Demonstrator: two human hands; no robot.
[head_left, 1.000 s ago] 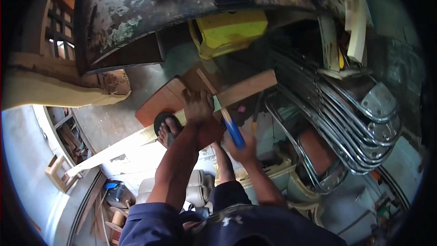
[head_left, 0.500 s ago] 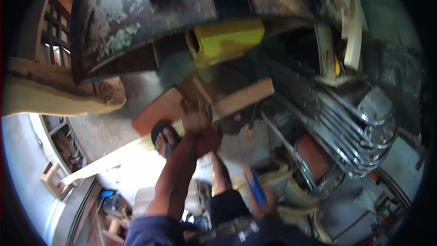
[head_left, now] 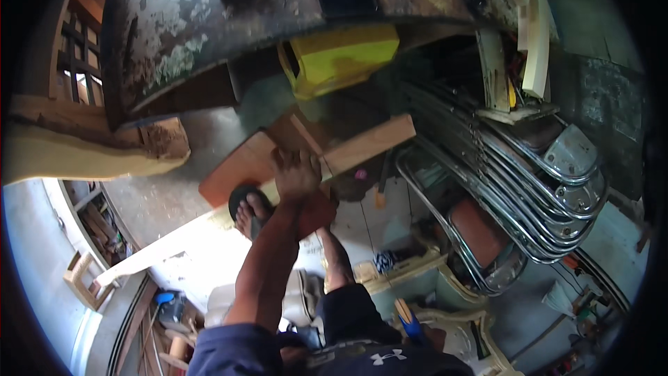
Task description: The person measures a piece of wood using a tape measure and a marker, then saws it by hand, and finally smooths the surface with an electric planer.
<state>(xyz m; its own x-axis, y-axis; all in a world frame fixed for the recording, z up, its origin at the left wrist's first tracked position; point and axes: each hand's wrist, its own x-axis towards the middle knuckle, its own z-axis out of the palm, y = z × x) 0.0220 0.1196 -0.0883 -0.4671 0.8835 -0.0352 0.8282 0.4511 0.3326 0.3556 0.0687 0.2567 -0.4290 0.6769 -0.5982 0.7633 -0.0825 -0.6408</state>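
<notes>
Long wooden board slants across, sandalled foot upon it; left hand lies over it, grip I cannot tell. Rightward: blue-handled tool, clasped in right hand, well apart from board. Metal-framed chairs stacked farther right.

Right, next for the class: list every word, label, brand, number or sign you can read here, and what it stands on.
No words or numbers can be read.
Dark clothing: a white emblem, a shape without legible letters.
Wooden board: no lettering visible.
Blue handle: no readable mark.
Small pink object: too small to tell.
</notes>
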